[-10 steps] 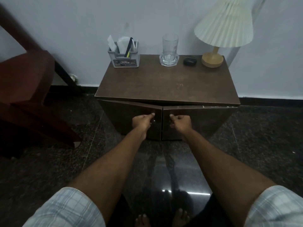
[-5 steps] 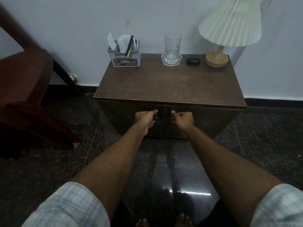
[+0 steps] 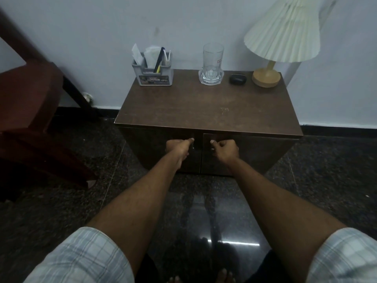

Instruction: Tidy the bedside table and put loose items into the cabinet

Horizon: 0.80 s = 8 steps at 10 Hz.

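Presently, the bedside cabinet (image 3: 204, 111) stands against the wall, with a dark red wooden frame (image 3: 30, 111) well apart on its left. Its two doors, left door (image 3: 151, 148) and right door (image 3: 259, 152), meet at the centre and appear shut flush.

At the back right corner of the top stands a pleated lamp (image 3: 283, 31). At the back left is a grey organiser (image 3: 155, 72) holding papers and pens. Between them stands an upright glass (image 3: 212, 58) on a clear coaster, seemingly empty.

The person stands square to the front with both arms extended. The left hand (image 3: 178, 147) has its fingers curled about the left handle (image 3: 193, 147), thumb laid along the top. The right hand (image 3: 226, 149) grips the right handle (image 3: 212, 149) likewise. Neither hand carries anything else.

A small black case (image 3: 237, 79) lies on the top between glass and lamp base, touching neither.

Assessment: the step in hand concerns the doors. With both flush, I cannot tell whether they are about to be drawn open or are being pressed home. The top looks ordered along the back edge, and the black case is the only item I would class as loose. If it is to go inside, the next move calls for an even outward pull on both handles, the body easing back so the doors swing free of the legs. After that, one hand must let go to reach for the case.
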### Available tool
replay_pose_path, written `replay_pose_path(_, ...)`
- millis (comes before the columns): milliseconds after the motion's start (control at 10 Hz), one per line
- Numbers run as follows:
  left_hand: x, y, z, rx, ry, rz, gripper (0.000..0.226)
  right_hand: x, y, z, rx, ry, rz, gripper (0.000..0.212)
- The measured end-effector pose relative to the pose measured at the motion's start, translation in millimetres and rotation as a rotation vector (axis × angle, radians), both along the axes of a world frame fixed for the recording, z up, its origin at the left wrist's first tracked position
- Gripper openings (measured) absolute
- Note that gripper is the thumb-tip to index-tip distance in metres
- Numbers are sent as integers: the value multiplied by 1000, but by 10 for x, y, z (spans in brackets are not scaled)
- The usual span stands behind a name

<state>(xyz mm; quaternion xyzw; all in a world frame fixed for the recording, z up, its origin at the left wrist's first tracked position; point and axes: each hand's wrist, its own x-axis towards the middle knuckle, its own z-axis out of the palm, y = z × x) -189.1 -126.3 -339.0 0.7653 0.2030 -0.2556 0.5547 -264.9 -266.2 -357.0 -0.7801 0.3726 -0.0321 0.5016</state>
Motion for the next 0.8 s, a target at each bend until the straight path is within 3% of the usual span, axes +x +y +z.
replay_pose_path(200,-59,-2,-71,65,-143,-43,19,-18,-39,50,-45,48,66,43)
replay_pose_path(300,-140,-14,-53,188,-271,-95,29,-11,-17,94,-52,78,63,40)
replay_pose_path(500,-280,19,138,351,-306,-364,30,-132,-18,203,-63,120,197,28)
replay_pose_path(800,-520,149,575,367,-432,-546,33,-493,-106,626,-235,2,299,16)
